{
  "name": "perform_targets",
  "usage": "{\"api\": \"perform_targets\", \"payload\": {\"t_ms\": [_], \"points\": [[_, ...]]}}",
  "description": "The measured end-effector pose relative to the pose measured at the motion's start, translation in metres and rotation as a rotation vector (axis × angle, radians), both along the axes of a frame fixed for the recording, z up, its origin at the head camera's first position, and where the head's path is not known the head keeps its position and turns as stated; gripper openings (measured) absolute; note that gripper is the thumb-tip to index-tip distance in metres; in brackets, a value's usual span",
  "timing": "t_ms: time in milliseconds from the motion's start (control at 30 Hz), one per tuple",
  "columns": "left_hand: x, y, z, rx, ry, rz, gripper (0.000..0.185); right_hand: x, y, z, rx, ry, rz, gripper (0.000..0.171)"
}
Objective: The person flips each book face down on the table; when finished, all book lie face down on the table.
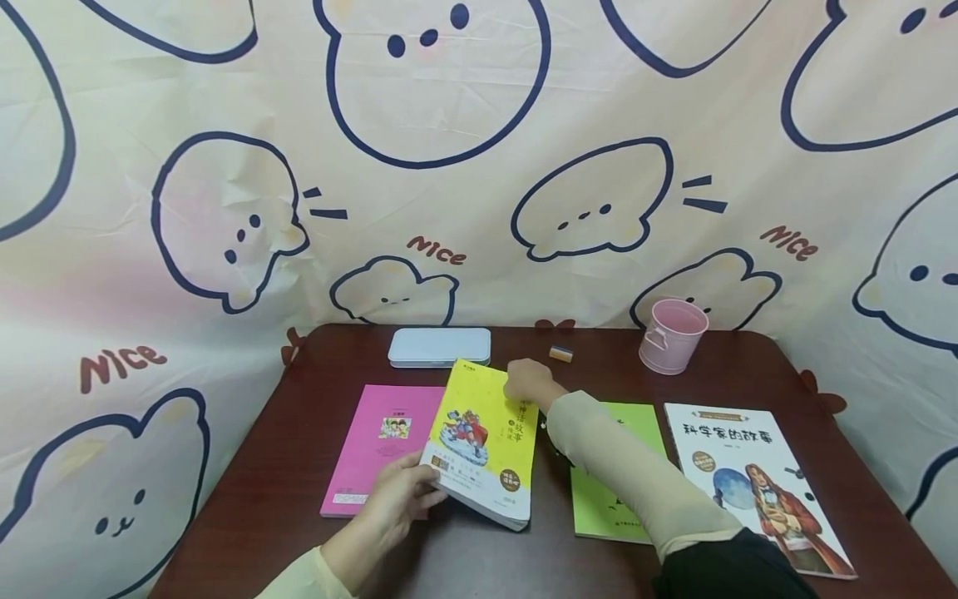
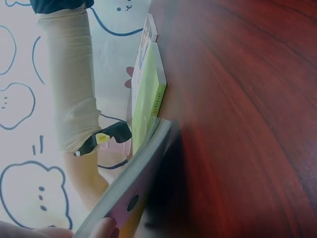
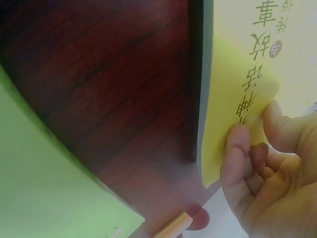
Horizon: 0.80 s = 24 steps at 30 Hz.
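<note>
Held the yellow book (image 1: 479,449) between two hands, illustrated cover upward, slanted over the middle of the worktop (image 1: 467,566). Gripped the near left corner in the left hand (image 1: 397,497), with thumb and fingers closed on the edge. Gripped the far end, close to the upper right corner, in the right hand (image 1: 533,384), with bent fingers set against the cover beside the printed title. Spanned the distance between the hands diagonally with the book, from near left to far right. Supported the near end clear of the worktop, with a shadow beneath in the left wrist view. Overlapped the right part of the pink book (image 1: 367,457), also just beside the left hand. Located the green book (image 1: 599,499) to the right, separated by a strip of worktop and partly hidden by the right sleeve (image 1: 636,474). Located the white book (image 1: 759,491) farther right, just beside the green one. Located the white case (image 1: 440,345) behind the yellow book, the eraser (image 1: 560,354) near and beyond the right hand, and the pink bucket (image 1: 674,339) well apart at far right.
</note>
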<state>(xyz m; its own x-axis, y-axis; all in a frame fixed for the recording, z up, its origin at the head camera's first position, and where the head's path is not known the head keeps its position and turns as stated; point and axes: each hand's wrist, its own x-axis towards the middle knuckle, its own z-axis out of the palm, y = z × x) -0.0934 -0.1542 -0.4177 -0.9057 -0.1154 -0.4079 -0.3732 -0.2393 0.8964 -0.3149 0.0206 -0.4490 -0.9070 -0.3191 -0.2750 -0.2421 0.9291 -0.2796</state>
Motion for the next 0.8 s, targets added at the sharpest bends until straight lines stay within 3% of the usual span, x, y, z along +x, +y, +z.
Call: {"api": "perform_targets", "payload": {"t_ms": [200,367,533,800], "points": [[0.003,0.0,0.01,-0.028,0.043,0.024,0.054,-0.004,-0.002,-0.002,-0.074,-0.03,0.023,0.025],[0.005,0.0,0.02,-0.092,0.08,0.028,0.052,-0.007,-0.005,-0.004,-0.227,-0.087,0.03,0.025],[0.006,0.001,0.028,-0.155,0.114,0.026,0.053,-0.006,-0.008,-0.002,-0.383,-0.165,-0.02,0.027],[0.008,0.004,0.035,-0.275,0.196,0.003,0.049,-0.003,-0.011,-0.004,-0.569,-0.261,-0.042,0.034]]}}
